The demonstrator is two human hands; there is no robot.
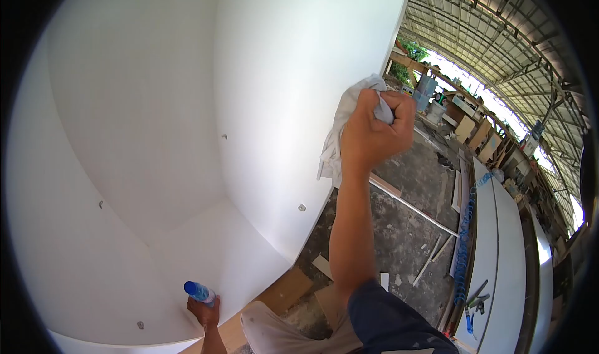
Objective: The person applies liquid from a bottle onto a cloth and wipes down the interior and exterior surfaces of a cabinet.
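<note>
A light grey cloth [340,129] is bunched in my right hand [377,126], whose fingers are curled round it beside the front edge of a white cabinet panel [274,73]. Low on the left, my left hand [206,311] grips a bottle with a blue cap [198,291], near the white bottom panel [218,248] of the cabinet. Small metal fittings [302,207] dot the inner side walls.
White boards [508,248] lie on the right beside a coiled blue air hose [465,241] and clamps [479,301]. Wood strips [415,210] and offcuts [287,288] are on the stained floor. Cluttered shelving [465,107] stands farther back.
</note>
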